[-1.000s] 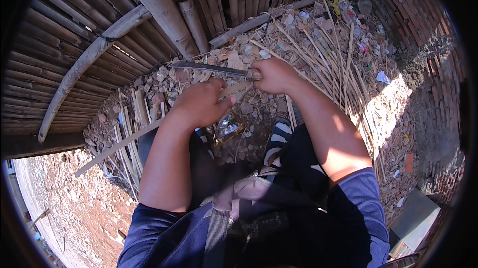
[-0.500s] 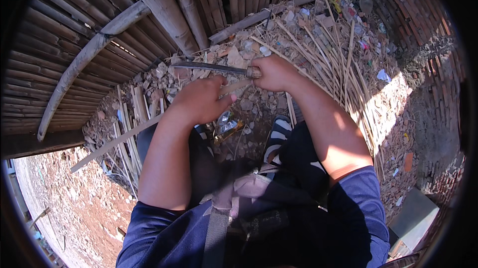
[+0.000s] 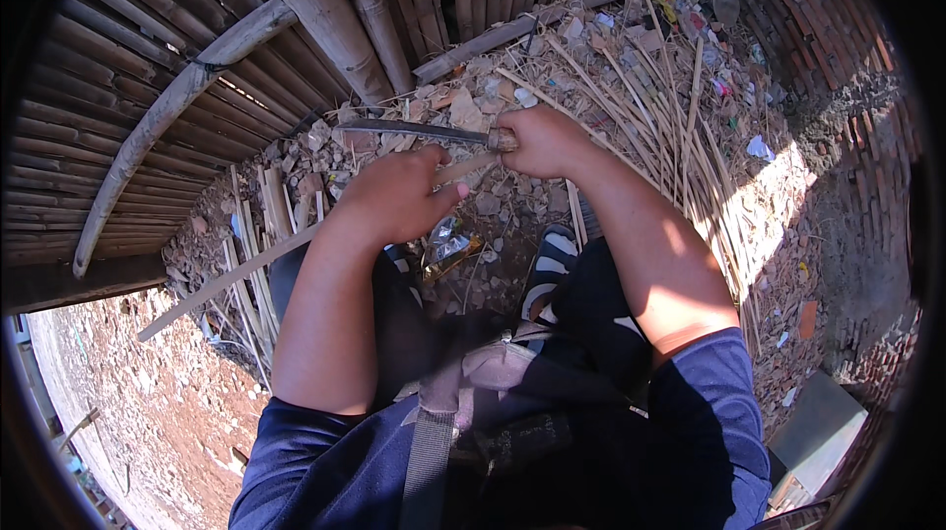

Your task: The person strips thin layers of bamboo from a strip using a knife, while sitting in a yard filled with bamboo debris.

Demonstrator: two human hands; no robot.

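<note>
My right hand (image 3: 540, 143) is closed round the wooden handle of a long knife (image 3: 419, 130), whose dark blade points left. A long, flat bamboo strip (image 3: 232, 277) runs from the lower left, under my left forearm, up to my right hand. My left hand (image 3: 399, 197) grips this strip near its upper end, with the thumb pointing right. The strip's end meets my right hand just below the knife handle. I cannot tell whether the right fingers touch it too.
Many split bamboo strips (image 3: 680, 126) lie at the right, and a smaller bunch (image 3: 254, 279) stands at my left knee. A slatted bamboo wall (image 3: 128, 136) rises at the left, a brick wall (image 3: 872, 195) at the right. Rubble and a shiny wrapper (image 3: 448, 249) lie between my feet.
Almost nothing differs. The far lower end of the bamboo strip has shifted very slightly; both hands keep their hold in nearly the same place.
</note>
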